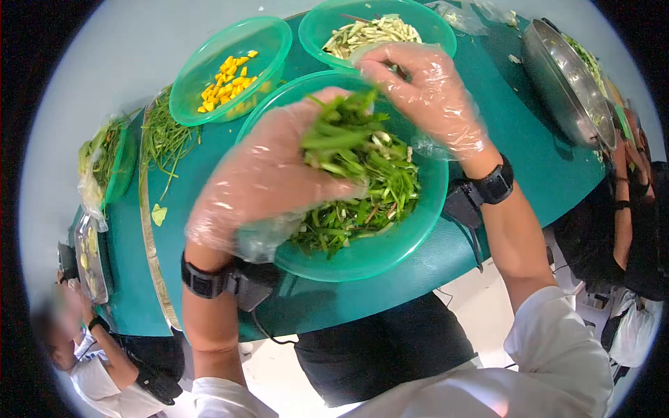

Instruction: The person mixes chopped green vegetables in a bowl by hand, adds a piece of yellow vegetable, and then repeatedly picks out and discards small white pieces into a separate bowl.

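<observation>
My left hand (254,164), in a clear plastic glove, is closed around a clump of chopped greens (341,132) above a large green plastic bowl (348,268). More cut greens (348,219) with pale stem pieces lie in that bowl below the clump. My right hand (432,94), gloved the same way, is over the bowl's far right rim. Its fingers are curled into a pinch, and what they hold, if anything, cannot be made out. Just beyond it stands another green bowl (446,35) with pale cut stem pieces (373,33).
A green bowl (275,42) of yellow pieces (226,87) stands at the back left, near loose stalks (167,136). A steel bowl (557,76) is at the right. Other people work at the far left and right edges. The table (509,139) has a green cover.
</observation>
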`<state>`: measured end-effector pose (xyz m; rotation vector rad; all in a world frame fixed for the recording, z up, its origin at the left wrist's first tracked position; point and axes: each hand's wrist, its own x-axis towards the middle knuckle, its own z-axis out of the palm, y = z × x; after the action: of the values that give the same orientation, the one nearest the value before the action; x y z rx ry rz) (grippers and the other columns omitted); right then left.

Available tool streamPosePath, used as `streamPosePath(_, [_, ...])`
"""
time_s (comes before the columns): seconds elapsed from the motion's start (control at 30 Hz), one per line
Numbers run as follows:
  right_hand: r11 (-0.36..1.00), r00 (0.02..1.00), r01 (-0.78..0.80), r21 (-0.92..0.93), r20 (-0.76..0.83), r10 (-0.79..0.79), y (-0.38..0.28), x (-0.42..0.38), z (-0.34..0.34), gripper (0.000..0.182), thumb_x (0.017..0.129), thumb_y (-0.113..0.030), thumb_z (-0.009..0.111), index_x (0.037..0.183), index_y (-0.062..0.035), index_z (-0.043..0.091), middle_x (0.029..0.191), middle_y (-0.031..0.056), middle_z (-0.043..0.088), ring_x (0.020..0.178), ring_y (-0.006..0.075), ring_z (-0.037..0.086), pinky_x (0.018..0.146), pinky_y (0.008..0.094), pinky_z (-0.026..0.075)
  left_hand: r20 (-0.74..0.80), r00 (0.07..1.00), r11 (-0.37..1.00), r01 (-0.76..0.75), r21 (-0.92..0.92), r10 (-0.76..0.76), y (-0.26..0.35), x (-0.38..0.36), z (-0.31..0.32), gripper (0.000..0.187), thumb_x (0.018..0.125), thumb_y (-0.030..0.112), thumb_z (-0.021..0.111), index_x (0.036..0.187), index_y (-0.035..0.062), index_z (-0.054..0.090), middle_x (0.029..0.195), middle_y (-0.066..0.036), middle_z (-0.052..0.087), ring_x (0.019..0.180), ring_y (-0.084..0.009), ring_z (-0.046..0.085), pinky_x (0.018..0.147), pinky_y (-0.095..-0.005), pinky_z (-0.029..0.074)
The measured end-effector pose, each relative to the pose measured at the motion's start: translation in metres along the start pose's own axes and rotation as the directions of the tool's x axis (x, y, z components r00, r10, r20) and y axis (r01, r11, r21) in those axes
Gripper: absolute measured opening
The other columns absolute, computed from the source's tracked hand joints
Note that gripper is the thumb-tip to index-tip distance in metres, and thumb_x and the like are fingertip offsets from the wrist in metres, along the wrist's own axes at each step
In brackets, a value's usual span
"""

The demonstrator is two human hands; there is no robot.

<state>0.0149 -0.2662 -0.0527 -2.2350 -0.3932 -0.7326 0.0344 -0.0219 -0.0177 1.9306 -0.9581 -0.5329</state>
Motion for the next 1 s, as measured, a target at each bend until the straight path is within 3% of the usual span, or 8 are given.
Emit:
streamPosePath(0.2, [0.997,0.996,0.076,-0.030,-0.043,-0.077,0.003,-0.001,0.002,0.018,0.098,-0.016,0.070,0.105,0.0005,0.072,0.095,0.0113,0.076,0.082,0.0185,0.068,0.077,0.0323,0.054,0.025,0.976,0.824,0.195,-0.532,-0.215,0.031,-0.013,-0.024,0.065,0.082,0.005,0.087,0.142,0.0059,0.061,0.124,-0.002,0.072,0.113,-0.0141,0.065,0.100,-0.0302,0.053])
streamPosePath(0.27, [0.996,0.995,0.083,-0.037,-0.053,-0.085,0.002,-0.001,0.002,0.017,0.098,-0.015,0.070,0.106,0.0003,0.073,0.095,0.0111,0.076,0.082,0.0183,0.068,0.077,0.0322,0.054,0.017,0.921,0.858,0.369,-0.357,-0.389,0.046,-0.013,-0.030,0.057,0.085,0.010,0.088,0.138,0.0077,0.066,0.125,-0.003,0.072,0.112,-0.0141,0.065,0.100,-0.0302,0.052])
streamPosePath(0.53, [0.997,0.998,-0.026,0.077,-0.050,0.030,-0.006,0.000,-0.003,0.017,0.098,-0.015,0.071,0.108,-0.0004,0.074,0.098,0.0093,0.077,0.088,0.0167,0.071,0.082,0.0297,0.055,0.136,0.979,0.978,0.126,0.165,-0.149,0.027,-0.013,-0.033,0.066,0.086,0.023,0.087,0.144,0.0071,0.059,0.131,-0.009,0.070,0.121,-0.0206,0.064,0.108,-0.0365,0.048])
streamPosePath(0.63, [0.966,0.973,-0.048,0.256,0.231,-0.013,-0.016,0.000,-0.021,0.040,0.091,-0.029,0.077,0.121,-0.0032,0.072,0.114,0.0199,0.074,0.103,0.0358,0.073,0.092,0.0427,0.057,0.145,0.985,0.850,0.001,0.526,-0.091,0.031,-0.019,-0.028,0.075,0.080,0.027,0.089,0.145,0.0090,0.056,0.137,-0.015,0.065,0.126,-0.0317,0.063,0.109,-0.0413,0.048])
streamPosePath(0.73, [0.977,0.844,0.209,0.041,0.496,-0.202,-0.043,-0.008,-0.030,0.073,0.081,-0.029,0.085,0.145,-0.0064,0.057,0.142,0.0183,0.060,0.129,0.0343,0.060,0.109,0.0452,0.048,0.091,0.993,0.700,-0.016,0.714,-0.070,0.043,-0.033,-0.018,0.086,0.072,0.032,0.092,0.145,0.0084,0.054,0.145,-0.019,0.058,0.123,-0.0418,0.063,0.104,-0.0454,0.052])
streamPosePath(0.77, [0.980,0.775,0.196,0.035,0.607,-0.176,-0.054,-0.011,-0.029,0.104,0.071,-0.041,0.089,0.154,0.0008,0.043,0.141,0.0336,0.055,0.132,0.0480,0.055,0.113,0.0526,0.044,0.085,0.982,0.668,0.050,0.742,-0.168,0.047,-0.035,-0.014,0.089,0.071,0.034,0.091,0.146,0.0082,0.052,0.144,-0.019,0.058,0.120,-0.0421,0.064,0.102,-0.0463,0.053])
streamPosePath(0.83, [0.926,0.716,0.352,-0.139,0.677,-0.171,-0.070,-0.023,-0.022,0.109,0.068,-0.036,0.090,0.156,0.0022,0.039,0.136,0.0365,0.057,0.127,0.0509,0.057,0.109,0.0510,0.048,0.082,0.924,0.601,0.173,0.780,-0.373,0.060,-0.033,0.000,0.094,0.069,0.036,0.091,0.149,0.0076,0.049,0.143,-0.020,0.057,0.114,-0.0429,0.066,0.098,-0.0481,0.055])
streamPosePath(1.0, [0.922,0.657,0.305,-0.238,0.754,-0.022,-0.062,-0.029,-0.004,0.116,0.064,-0.022,0.088,0.159,0.0046,0.027,0.132,0.0313,0.054,0.118,0.0478,0.058,0.103,0.0470,0.051,0.134,0.981,0.570,-0.031,0.821,-0.138,0.015,-0.031,0.013,0.091,0.070,0.039,0.089,0.142,0.0011,0.048,0.141,-0.028,0.054,0.103,-0.0468,0.067,0.092,-0.0510,0.056])
